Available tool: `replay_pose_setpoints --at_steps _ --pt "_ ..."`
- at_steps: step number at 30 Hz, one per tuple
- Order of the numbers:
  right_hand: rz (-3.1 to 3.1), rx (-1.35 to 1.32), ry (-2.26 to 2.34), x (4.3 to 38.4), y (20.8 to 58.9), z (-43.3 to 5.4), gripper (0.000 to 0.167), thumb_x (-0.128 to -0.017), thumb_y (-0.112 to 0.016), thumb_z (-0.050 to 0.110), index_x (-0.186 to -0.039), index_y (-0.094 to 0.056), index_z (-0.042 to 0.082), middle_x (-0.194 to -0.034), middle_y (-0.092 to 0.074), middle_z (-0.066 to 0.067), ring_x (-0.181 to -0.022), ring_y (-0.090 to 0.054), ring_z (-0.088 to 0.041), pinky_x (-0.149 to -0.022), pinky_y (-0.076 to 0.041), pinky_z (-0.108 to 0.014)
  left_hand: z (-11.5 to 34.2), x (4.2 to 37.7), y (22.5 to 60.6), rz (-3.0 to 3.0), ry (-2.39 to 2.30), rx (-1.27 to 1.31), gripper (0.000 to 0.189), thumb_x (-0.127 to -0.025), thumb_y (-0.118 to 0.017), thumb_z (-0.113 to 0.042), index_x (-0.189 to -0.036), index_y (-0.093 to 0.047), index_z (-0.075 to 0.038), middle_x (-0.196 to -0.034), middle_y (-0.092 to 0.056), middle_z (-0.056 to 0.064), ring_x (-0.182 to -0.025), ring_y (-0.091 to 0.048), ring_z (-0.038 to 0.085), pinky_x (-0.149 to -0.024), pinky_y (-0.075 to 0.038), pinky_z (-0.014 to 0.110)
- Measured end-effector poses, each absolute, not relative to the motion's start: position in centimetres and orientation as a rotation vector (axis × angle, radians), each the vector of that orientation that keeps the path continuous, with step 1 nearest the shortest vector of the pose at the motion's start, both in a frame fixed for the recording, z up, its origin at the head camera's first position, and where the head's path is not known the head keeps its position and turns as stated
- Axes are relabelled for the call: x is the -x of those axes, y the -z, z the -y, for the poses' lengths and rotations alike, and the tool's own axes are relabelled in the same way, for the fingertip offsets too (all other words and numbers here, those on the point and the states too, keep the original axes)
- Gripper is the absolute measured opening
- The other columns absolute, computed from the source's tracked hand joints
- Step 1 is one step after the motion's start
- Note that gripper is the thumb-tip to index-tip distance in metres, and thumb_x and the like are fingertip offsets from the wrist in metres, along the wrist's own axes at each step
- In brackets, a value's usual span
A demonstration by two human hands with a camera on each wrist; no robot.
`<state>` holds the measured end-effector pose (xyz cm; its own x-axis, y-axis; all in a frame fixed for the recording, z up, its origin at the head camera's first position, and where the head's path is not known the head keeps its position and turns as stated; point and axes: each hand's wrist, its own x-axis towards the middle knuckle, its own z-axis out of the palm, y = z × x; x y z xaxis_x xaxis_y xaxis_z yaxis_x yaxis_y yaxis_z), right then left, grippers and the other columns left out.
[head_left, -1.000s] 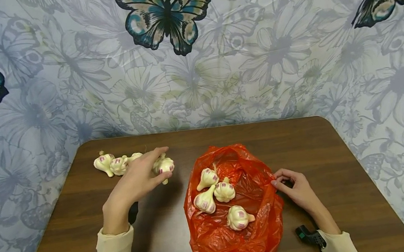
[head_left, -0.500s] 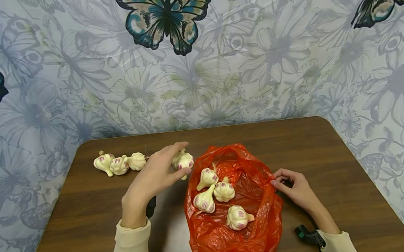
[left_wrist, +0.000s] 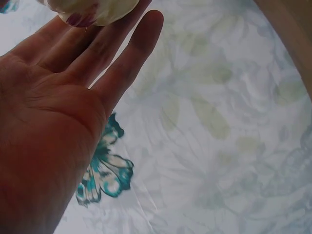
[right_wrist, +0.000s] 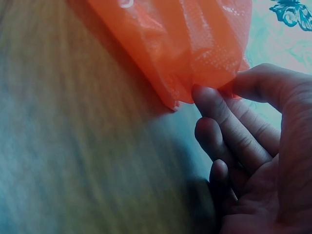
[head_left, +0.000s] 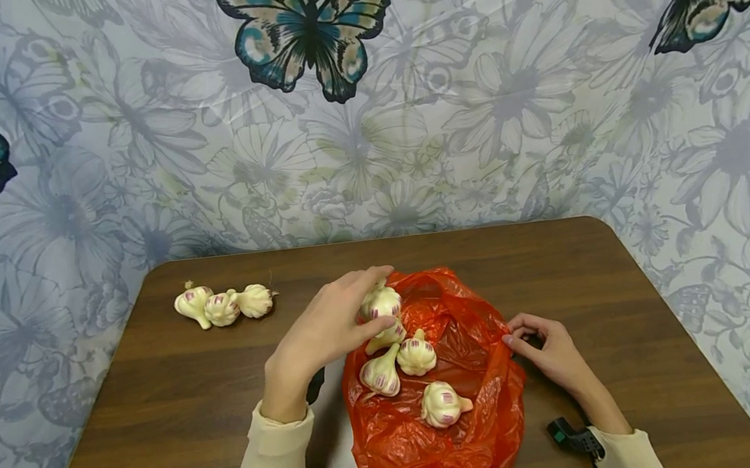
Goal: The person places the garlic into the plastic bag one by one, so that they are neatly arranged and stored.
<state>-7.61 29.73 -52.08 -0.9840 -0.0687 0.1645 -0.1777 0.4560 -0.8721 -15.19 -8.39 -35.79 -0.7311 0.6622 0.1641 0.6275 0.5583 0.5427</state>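
My left hand pinches a garlic bulb between thumb and fingers, over the far left part of the red plastic bag. In the left wrist view the held bulb shows at the top, against the fingers. Several white garlic bulbs with purple streaks lie in the opened bag, among them one bulb nearer the front; the held one partly covers another. My right hand pinches the bag's right edge, and the right wrist view shows the red film between thumb and fingertips.
Three more garlic bulbs lie in a row at the back left of the brown wooden table. Behind the table hangs a cloth printed with butterflies and flowers. A dark device is strapped to the right wrist.
My left hand has carried the garlic bulb rightward from beside the row at the back left to over the bag. The right hand keeps its grip on the bag's edge.
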Motion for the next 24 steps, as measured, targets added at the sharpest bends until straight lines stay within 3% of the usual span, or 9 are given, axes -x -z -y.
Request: replay_pose_setpoints --at_steps 10,24 --pt "2.578 -0.24 -1.6 7.6 52.2 -29.7 0.006 -0.099 -0.072 0.007 -0.1 -0.072 0.012 -0.081 -0.073 0.0 -0.078 -0.065 -0.014 -0.079 -0.047 -0.023 6.3 14.0 36.0 -2.724 -0.811 -1.281 0.067 -0.094 -0.082 -0.032 -0.151 -0.053 -0.01 -0.133 -0.068 0.01 -0.11 -0.069 0.023 -0.097 -0.058 0.041" --pt "2.585 -0.231 -1.6 7.6 52.2 -29.7 0.005 -0.099 -0.072 0.007 -0.1 -0.072 0.012 -0.081 -0.073 -0.001 -0.079 -0.064 -0.014 -0.079 -0.046 -0.023 2.5 12.8 37.5 -2.659 -0.503 -1.426 0.064 -0.093 -0.083 -0.031 -0.149 -0.056 -0.012 -0.138 -0.067 0.005 -0.126 -0.065 0.022 -0.109 -0.053 0.036"
